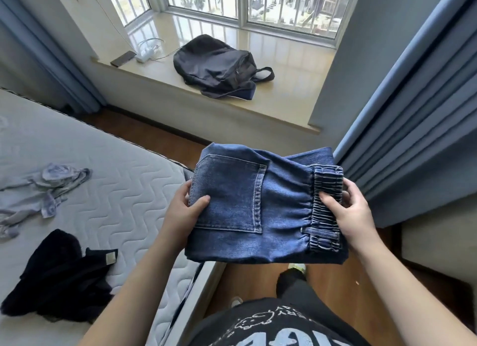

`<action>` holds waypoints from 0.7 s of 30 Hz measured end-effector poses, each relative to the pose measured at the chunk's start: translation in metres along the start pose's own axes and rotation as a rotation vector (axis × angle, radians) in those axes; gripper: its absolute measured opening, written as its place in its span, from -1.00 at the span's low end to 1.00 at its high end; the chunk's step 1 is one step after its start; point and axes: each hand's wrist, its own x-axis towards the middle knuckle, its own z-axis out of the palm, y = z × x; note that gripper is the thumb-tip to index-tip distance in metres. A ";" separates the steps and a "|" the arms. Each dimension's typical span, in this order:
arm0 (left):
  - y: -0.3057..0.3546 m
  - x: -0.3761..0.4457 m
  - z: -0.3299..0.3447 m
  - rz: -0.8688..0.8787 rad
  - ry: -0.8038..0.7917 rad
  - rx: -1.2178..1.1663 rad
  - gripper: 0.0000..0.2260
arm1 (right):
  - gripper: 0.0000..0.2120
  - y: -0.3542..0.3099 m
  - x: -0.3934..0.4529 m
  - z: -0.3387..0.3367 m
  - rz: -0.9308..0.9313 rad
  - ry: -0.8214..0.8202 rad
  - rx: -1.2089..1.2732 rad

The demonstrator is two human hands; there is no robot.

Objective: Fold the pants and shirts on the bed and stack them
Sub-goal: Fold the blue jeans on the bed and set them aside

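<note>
I hold the folded denim pants [258, 206] in the air in front of me, off the edge of the bed [116, 180] and over the wooden floor. My left hand [180, 211] pinches the folded end at nine o'clock, thumb on top by the back pocket, fingers underneath. My right hand [353, 211] grasps the elastic waistband at three o'clock, thumb pressed onto the gathered band. Both grips are closed on the cloth.

I judge the denim thick and fairly heavy for its size. Several layers make the bundle firm enough to keep its shape between two hands, yet it is still soft and would sag or unfold if held from one end only. The cloth is not slippery and not fragile. The bunched waistband gives the surest hold, and the opposite fold wants support from below.

On the bed a dark garment [62, 276] lies crumpled at eight o'clock, and a pale grey garment [46, 190] at nine o'clock, both unfolded.
</note>
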 end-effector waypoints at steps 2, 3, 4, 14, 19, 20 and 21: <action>0.007 0.019 0.015 -0.012 0.011 -0.010 -0.58 | -0.63 0.004 0.030 -0.005 0.009 -0.022 0.014; 0.010 0.029 0.023 -0.015 0.018 -0.010 -0.57 | -0.63 0.006 0.046 -0.008 0.012 -0.034 0.017; 0.012 0.039 0.032 -0.018 0.028 -0.003 -0.56 | -0.63 0.008 0.062 -0.010 0.014 -0.050 0.018; 0.043 0.102 0.112 -0.028 0.225 0.013 -0.56 | -0.62 -0.006 0.219 -0.034 0.047 -0.271 -0.032; 0.045 0.110 0.112 -0.056 0.326 -0.043 -0.57 | -0.60 -0.017 0.263 -0.011 0.046 -0.404 -0.045; 0.045 0.112 0.109 -0.062 0.359 -0.060 -0.59 | -0.60 -0.018 0.270 -0.002 0.042 -0.426 -0.052; 0.044 0.113 0.105 -0.068 0.389 -0.081 -0.60 | -0.60 -0.020 0.275 0.006 0.041 -0.448 -0.057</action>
